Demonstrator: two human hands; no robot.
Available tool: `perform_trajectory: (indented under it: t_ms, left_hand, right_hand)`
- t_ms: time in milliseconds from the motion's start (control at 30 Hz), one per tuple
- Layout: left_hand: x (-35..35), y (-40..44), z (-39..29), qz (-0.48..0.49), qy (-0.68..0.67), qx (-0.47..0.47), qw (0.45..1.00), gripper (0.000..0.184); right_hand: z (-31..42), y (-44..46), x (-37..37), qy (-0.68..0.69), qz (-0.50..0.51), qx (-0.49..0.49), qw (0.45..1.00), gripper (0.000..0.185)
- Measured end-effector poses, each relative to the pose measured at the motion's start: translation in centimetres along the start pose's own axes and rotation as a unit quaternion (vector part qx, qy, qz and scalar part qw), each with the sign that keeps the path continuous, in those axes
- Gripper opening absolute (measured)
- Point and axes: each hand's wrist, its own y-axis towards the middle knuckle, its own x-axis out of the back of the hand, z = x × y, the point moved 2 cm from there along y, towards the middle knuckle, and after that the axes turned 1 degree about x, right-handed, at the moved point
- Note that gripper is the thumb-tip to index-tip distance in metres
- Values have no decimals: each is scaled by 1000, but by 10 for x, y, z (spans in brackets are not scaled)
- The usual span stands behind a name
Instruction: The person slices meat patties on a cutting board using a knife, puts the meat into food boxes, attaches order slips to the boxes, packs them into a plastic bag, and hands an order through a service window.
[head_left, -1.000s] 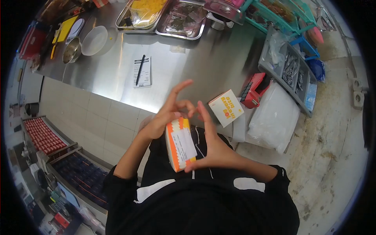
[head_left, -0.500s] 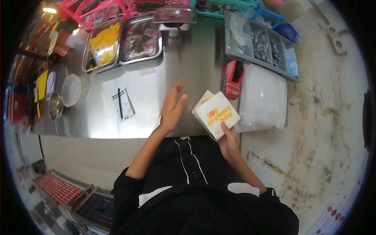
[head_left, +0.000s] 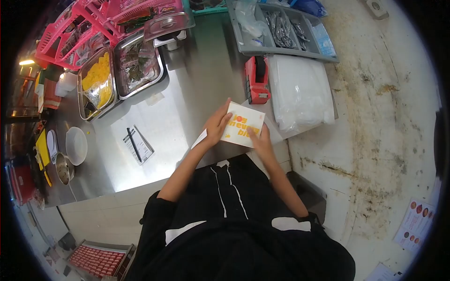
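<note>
The box (head_left: 241,125) is gripped by the left hand (head_left: 217,126) and right hand (head_left: 263,144), near the red tape dispenser (head_left: 256,84) on the bench (head_left: 206,75).

A steel counter (head_left: 206,84) stands beside a pale wall (head_left: 375,136) (brown-stained in patches).

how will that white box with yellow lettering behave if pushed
The white cardboard box with yellow-orange lettering probably holds its shape, given its straight, unbent edges. Its flat face suggests it would likely slide rather than roll.
</note>
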Motion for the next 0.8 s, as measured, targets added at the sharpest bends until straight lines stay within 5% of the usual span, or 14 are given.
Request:
perform_trajectory:
  t_ms: [100, 167, 200, 300, 500, 567, 600, 667, 733, 800]
  left_hand:
    - [-2, 21, 11, 4, 93, -49, 994, 51]
    - [-7, 19, 5, -3, 29, 32, 999, 48]
    - [-7, 16, 4, -10, -33, 111, 993, 45]
    - [1, -12, 7, -69, 77, 103, 989, 57]
    - [54, -90, -8, -186, 39, 198, 962, 53]
    - [69, -120, 7, -352, -11, 144, 925, 50]
    - [80, -136, 15, -419, -12, 153, 895, 47]
    - [105, -172, 33, -538, 118, 162, 819, 43]
    - [127, -194, 37, -608, 247, 186, 731, 42]
    - [141, -201, 50, -585, 241, 240, 736, 40]
  right_hand:
    - [6, -10, -24, -150, -80, 39, 985, 51]
    - [0, -8, -29, 101, -116, -10, 988, 49]
    - [-1, -6, -28, 103, -105, -8, 989, 49]
    - [6, 4, -35, 168, 5, -65, 984, 51]
    - [36, 14, -80, -90, 236, 3, 968, 40]
    - [98, 12, -96, -340, 14, 333, 880, 48]
    - [115, 15, -113, -334, 27, 346, 876, 48]
    - [137, 22, -161, -143, 243, 258, 924, 33]
    - [113, 34, -231, -157, 440, 83, 880, 33]
    - [77, 26, -295, -257, 460, 122, 842, 39]
